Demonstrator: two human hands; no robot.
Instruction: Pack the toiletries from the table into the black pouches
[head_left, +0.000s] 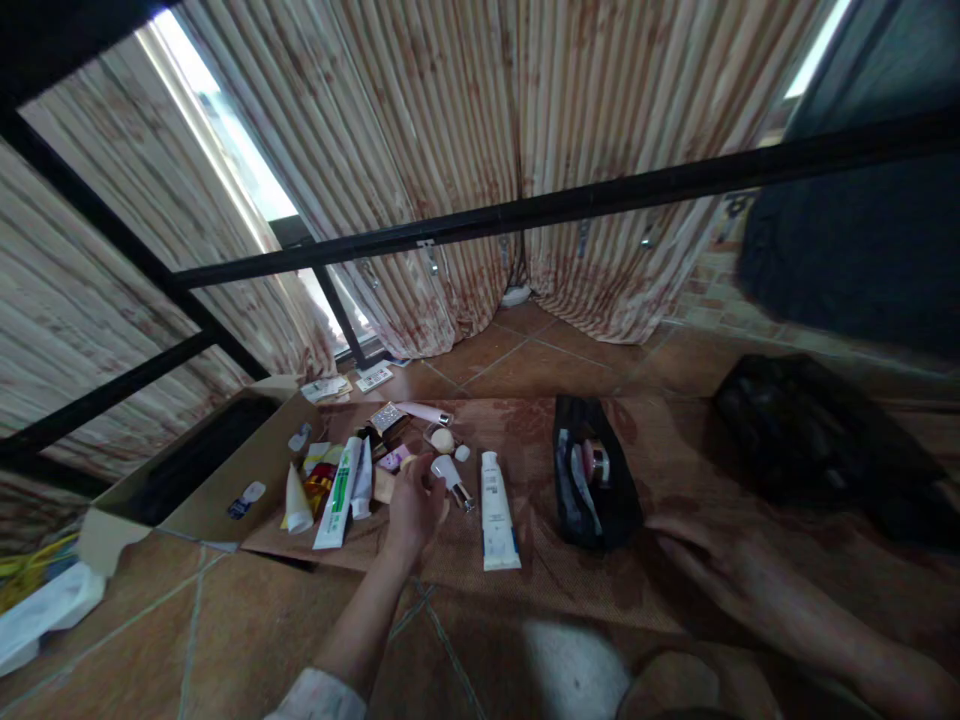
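My left hand [416,510] reaches into a group of cosmetics on a brown woven mat [592,600]. Its fingers are curled together, and what they hold is hidden. Close by lie a white bottle with a silver cap [448,474], a round cream-coloured item [442,440] and a pink tube [424,412]. A white-and-green tube [339,495] rests left of the hand; a white tube [496,515] lies to its right. My right hand [709,555] pinches the right edge of an open black pouch [619,515], with a round silver-rimmed item [598,462] inside.
An open cardboard box [217,485] with dark contents stands at the left. A dark bag [810,430] lies at the right. Black metal bars [480,220] cross in front of striped curtains [450,120]. Papers [373,378] lie behind the mat.
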